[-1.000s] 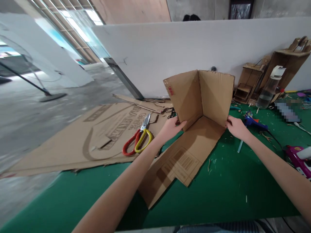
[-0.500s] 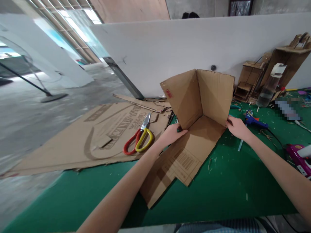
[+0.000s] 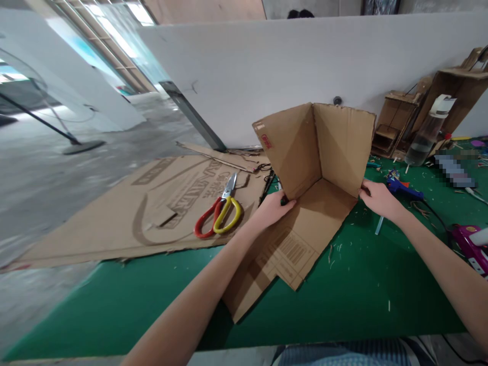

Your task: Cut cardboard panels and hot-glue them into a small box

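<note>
Where hands (image 3: 272,207) (image 3: 380,200) grip cardboard (image 3: 320,206), fingers (image 3: 291,204) partly hidden

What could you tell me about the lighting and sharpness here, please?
Head view: glare whitens the bright window area at upper left; head view: shadows darken parts of the folded brown cardboard sheet; head view: the red-and-yellow-handled metal scissors look fairly clear; head view: mosaic squares obscure the pale rectangular device.

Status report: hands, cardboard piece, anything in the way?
Left hand and right hand hold cardboard piece by opposite sides. Two panels upright, third beneath. Scissors lie off left; blue glue gun near right hand, possible snag.
</note>
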The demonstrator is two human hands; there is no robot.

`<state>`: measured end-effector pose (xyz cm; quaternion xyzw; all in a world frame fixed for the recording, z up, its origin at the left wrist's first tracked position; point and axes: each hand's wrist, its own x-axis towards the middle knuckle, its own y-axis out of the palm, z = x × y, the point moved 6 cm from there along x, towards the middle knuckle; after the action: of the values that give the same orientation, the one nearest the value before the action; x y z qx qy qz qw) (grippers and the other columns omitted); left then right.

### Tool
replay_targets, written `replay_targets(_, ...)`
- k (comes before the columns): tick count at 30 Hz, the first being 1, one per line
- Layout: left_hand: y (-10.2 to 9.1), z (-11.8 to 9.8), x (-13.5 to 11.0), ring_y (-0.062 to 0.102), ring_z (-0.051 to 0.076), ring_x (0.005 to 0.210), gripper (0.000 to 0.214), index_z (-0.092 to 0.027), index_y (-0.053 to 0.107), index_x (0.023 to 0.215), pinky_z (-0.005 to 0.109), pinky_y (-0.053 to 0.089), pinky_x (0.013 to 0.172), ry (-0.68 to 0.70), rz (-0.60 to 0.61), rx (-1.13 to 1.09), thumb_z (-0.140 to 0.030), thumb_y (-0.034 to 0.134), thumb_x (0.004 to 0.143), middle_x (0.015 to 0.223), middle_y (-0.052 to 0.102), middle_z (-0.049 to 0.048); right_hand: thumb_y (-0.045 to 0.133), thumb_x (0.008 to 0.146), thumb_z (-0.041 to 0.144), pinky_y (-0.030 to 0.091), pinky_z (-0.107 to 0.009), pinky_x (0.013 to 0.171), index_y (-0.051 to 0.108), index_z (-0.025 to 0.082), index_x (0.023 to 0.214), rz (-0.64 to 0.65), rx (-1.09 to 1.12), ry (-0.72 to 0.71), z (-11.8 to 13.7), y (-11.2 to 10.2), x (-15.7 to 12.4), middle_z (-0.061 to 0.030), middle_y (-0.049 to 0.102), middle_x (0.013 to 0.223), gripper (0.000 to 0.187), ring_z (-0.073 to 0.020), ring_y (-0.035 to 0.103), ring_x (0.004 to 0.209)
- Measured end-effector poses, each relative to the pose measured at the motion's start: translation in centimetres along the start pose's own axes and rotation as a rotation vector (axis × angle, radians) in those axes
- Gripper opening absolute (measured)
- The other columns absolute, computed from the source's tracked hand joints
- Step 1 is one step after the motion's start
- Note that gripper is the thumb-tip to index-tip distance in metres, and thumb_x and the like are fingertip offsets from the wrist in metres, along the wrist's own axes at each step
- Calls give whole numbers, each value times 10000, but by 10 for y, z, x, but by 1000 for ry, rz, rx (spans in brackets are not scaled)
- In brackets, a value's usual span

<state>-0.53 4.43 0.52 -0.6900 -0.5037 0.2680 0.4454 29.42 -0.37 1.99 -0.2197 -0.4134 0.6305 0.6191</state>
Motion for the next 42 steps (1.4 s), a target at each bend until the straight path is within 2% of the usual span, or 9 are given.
replay_targets(9,-3,-11,-8,610,333,1178,633,-151,549,1278,412,480,992,2,93,-74,-539,621,784,1322,629,145,414,916,260,404,-299,632,605,199,893,53,-100,23,-5,0,0,-63,688,793,202,-199,632,696)
replay_targets(15,0,-16,-9,578,312,1233,555,-120,560,1253,419,440,1059,71,50,-147,-436,621,801,1345,610,158,431,927,262,486,-331,740,581,160,1135,48,-99,73,-2,3,-9,-140,711,1034,276,-246,683,914)
replay_targets(17,1,-15,-9,580,311,1229,553,-115,563,1248,428,437,1062,83,51,-158,-428,624,797,1345,609,163,447,939,307,504,-353,721,554,121,1182,37,-227,134,3,2,-22,-184,696,1057,324,-275,683,921)
replay_targets(19,0,-14,-7,581,315,1226,553,-128,568,1243,442,435,1061,96,52,-172,-431,635,786,1341,613,159,442,950,344,503,-366,638,586,109,1097,90,-443,162,14,3,-39,-196,687,986,312,-304,679,864)
replay_targets(22,-1,-13,-6,582,325,1219,568,-147,566,1248,452,436,1054,92,58,-186,-444,651,771,1338,613,158,432,957,329,513,-368,593,622,136,1040,181,-583,65,42,8,-62,-174,677,958,284,-308,665,860)
replay_targets(25,0,-12,-6,577,333,1216,617,-141,536,1276,461,439,1045,57,51,-190,-447,668,757,1348,597,171,439,964,399,553,-403,708,556,169,1267,193,-465,-67,71,18,-74,-175,634,1203,398,-328,625,1046)
replay_targets(29,2,-11,-7,583,320,1197,662,-123,492,1317,459,459,1020,69,21,-216,-431,667,758,1344,592,168,349,976,533,484,-472,990,395,206,1460,192,-144,-48,83,41,-76,-150,523,1415,586,-329,493,1292)
replay_targets(34,7,-10,-6,575,318,1215,629,-117,525,1300,446,444,1039,51,26,-198,-420,662,766,1343,602,152,328,958,594,312,-554,1139,388,165,1480,177,-123,-26,78,65,-68,-163,344,1565,679,-373,260,1457)
replay_targets(42,12,-30,-6,654,293,1048,388,-134,588,1167,385,507,881,16,-29,-104,-318,613,826,1158,694,142,407,944,536,298,-516,1160,489,76,1395,104,-232,-32,45,61,-36,-221,366,1532,649,-376,265,1453)
